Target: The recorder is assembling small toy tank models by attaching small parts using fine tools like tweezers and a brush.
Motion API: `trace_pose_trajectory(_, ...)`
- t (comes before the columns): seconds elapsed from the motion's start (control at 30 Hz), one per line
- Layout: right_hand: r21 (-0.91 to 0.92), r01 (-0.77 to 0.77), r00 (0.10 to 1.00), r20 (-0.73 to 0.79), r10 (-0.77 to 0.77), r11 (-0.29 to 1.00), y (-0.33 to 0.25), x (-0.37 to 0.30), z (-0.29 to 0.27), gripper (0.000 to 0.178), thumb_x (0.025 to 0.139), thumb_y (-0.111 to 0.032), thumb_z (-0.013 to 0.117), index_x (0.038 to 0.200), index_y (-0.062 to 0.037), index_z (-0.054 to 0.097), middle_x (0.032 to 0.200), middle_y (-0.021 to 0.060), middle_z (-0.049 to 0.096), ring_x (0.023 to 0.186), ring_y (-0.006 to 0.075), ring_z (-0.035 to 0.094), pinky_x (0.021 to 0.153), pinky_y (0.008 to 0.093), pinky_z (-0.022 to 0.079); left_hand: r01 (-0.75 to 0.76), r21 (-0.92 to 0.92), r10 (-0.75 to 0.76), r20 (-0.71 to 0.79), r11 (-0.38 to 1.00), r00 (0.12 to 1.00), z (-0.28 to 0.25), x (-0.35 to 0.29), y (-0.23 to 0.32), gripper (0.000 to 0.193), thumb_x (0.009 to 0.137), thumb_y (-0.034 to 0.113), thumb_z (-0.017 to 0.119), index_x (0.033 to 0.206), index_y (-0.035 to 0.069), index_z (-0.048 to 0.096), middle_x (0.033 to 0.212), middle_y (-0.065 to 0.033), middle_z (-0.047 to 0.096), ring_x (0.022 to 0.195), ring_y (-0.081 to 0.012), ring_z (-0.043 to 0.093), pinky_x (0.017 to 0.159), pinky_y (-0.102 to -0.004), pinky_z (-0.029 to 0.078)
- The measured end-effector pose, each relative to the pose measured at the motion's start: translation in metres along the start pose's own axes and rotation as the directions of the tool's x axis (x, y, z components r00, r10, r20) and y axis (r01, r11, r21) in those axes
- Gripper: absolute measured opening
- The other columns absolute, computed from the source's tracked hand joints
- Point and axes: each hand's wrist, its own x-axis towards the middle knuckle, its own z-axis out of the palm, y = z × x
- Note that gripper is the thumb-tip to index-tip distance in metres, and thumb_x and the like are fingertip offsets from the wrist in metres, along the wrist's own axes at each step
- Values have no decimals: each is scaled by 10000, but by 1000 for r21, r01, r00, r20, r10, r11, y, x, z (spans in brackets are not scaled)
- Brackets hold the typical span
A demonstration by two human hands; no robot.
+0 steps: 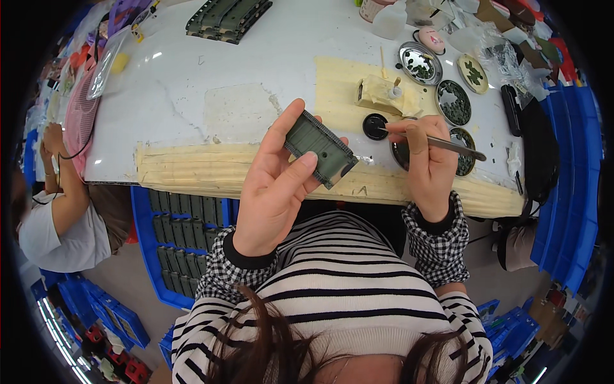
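My left hand [274, 192] holds a green camouflage plastic part [310, 144], long and trough-shaped with ribbed edges and a small dark hole. The thumb presses on its inner face and the fingers go round behind it. My right hand [427, 163], closed like a pen grip, has metal tweezers [459, 148] in it. Their thin tips reach left to a small round black dish [375, 123]; whether they touch its contents I cannot tell. Behind the dish a tape-covered block [374, 95] stands on the table. Small green pieces lie in a round metal tin [453, 102] beyond the right hand.
More round tins, one a metal dish [419, 63], stand at the right. Stacked camouflage parts [228, 18] lie at the far side. Yellow tape covers the table's front edge [192, 168]. Below it, a blue crate [147, 256] holds rows of green parts. Another person [67, 217] sits at left.
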Motion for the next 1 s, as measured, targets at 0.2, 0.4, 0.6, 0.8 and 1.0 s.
trace_pose_trajectory(0.2, 196, 155, 969, 163, -188, 968, -40, -9, -15, 179, 931, -128, 570, 941, -6, 701, 817, 78, 668, 823, 230, 583, 779, 349, 462, -13, -5, 12, -22, 1000, 1000, 2, 1, -1, 558, 977, 48, 448, 1493, 58, 236, 1387, -139, 421, 1271, -329, 488, 1029, -411, 459)
trace_pose_trajectory(0.4, 301, 128, 956, 217, -198, 945, -48, -18, -4, 160, 898, -87, 616, 992, 24, 684, 971, 166, 695, 884, 263, 668, 771, 306, 527, -21, -13, 21, -6, 1000, 1000, 9, 1, -1, 556, 984, 59, 449, 1495, 70, 229, 1378, -125, 426, 1280, -319, 478, 1033, -415, 452)
trace_pose_trajectory(0.6, 259, 150, 951, 225, -210, 954, -49, -20, -1, 174, 903, -83, 609, 1027, 21, 674, 1008, 168, 687, 883, 256, 666, 782, 307, 526, -56, 0, 56, -33, 998, 998, 9, -2, -6, 561, 986, 54, 452, 1497, 70, 221, 1374, -124, 424, 1274, -323, 483, 1031, -414, 453)
trace_pose_trajectory(0.8, 252, 131, 953, 235, -192, 959, -48, -22, 0, 166, 901, -77, 611, 1023, 12, 678, 1016, 167, 683, 873, 253, 664, 777, 302, 524, -64, 2, 64, -42, 998, 997, 10, -2, -6, 563, 988, 53, 448, 1498, 70, 212, 1367, -126, 425, 1274, -325, 484, 1031, -413, 453)
trace_pose_trajectory(1.0, 234, 126, 953, 241, -183, 964, -49, -22, 0, 172, 892, -91, 625, 1022, 7, 679, 1005, 169, 682, 866, 258, 666, 756, 306, 527, -70, 5, 70, -47, 998, 996, 10, -3, -7, 568, 986, 49, 447, 1501, 74, 207, 1362, -120, 428, 1274, -320, 484, 1034, -412, 452)
